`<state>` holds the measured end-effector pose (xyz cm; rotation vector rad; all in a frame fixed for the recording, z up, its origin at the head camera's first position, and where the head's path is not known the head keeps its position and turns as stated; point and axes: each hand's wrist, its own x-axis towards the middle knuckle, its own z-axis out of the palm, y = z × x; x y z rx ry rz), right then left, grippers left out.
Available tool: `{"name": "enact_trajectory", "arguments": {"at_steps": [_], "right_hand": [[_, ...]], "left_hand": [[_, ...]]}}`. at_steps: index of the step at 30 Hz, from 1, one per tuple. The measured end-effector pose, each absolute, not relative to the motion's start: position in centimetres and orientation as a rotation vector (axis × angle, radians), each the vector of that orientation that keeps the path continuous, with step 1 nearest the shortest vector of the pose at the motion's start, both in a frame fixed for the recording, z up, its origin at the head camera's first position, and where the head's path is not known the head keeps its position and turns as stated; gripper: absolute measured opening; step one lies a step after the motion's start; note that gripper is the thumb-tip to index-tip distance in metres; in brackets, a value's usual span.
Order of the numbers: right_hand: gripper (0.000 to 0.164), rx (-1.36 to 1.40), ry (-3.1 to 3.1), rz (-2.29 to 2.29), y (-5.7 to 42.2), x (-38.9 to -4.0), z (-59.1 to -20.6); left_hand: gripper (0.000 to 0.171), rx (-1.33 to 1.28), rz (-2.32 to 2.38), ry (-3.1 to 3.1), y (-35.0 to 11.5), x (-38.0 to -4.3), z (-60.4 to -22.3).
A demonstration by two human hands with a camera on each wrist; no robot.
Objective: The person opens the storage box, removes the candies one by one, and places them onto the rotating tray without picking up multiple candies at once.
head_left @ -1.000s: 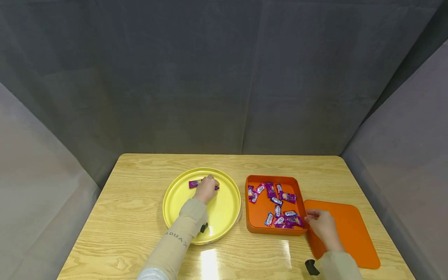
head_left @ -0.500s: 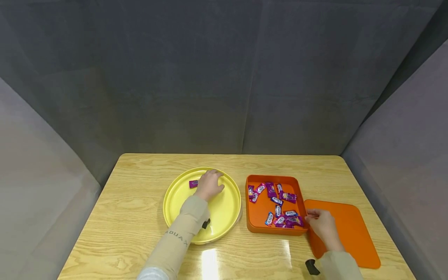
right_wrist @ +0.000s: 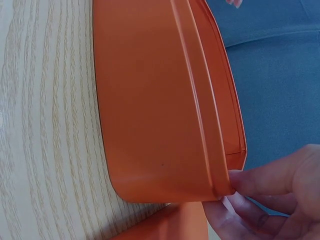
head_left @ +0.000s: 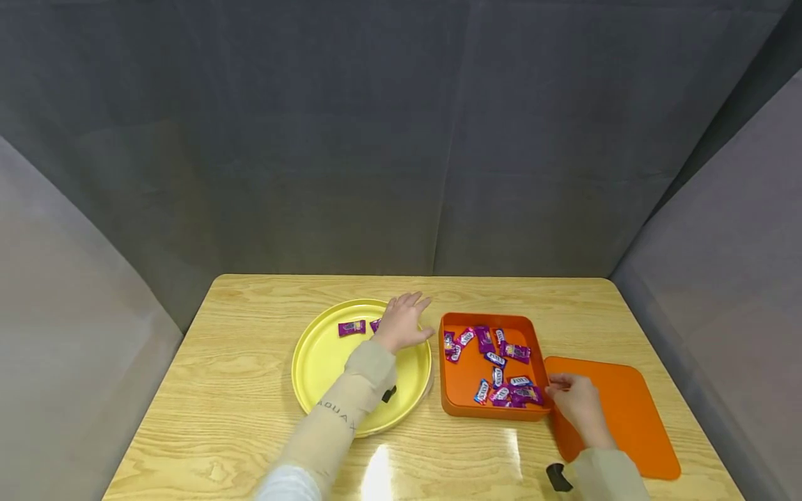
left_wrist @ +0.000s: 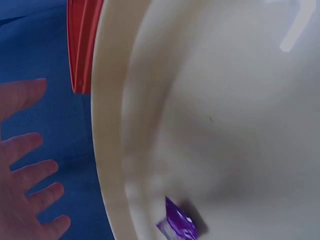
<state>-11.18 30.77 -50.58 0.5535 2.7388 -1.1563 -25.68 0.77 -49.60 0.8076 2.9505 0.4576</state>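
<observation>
My left hand [head_left: 401,325] hovers over the right part of a round yellow plate [head_left: 313,390], fingers spread and nothing in them. Two purple-wrapped candies lie on the plate: one candy [head_left: 351,328] in plain sight, the other candy [head_left: 374,325] partly covered by the hand. In the left wrist view a purple candy [left_wrist: 180,222] rests inside the plate's rim, apart from the spread fingers [left_wrist: 37,175]. My right hand [head_left: 576,402] pinches the near right corner of a square orange box [head_left: 462,381], thumb at the rim [right_wrist: 212,130]. Several small wrapped candies [head_left: 515,352] lie in the box.
A flat orange lid [head_left: 633,417] lies on the wooden table [head_left: 207,390] right of the box, partly beneath my right forearm. Grey cloth [head_left: 326,139] hangs behind the table, with paler panels [head_left: 720,278] at both sides.
My left hand has released a purple candy onto the plate, spread its fingers and shifted right towards the box. The right hand has stayed at the box's corner.
</observation>
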Motion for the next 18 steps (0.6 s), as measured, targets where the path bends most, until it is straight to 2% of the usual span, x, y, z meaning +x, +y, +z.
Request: {"name": "enact_trajectory", "arguments": {"at_steps": [9, 18], "right_hand": [[0.028, 0.546, 2.769, -1.162, 30.7, -11.2, -50.9], [0.027, 0.594, 2.774, -1.16, 30.8, -11.4, -51.7]], "left_hand": [[0.07, 0.87, 0.313, 2.906, 4.4, -25.4, -48.9], [0.062, 0.937, 0.215, 2.881, 7.8, -24.4, -49.2]]}}
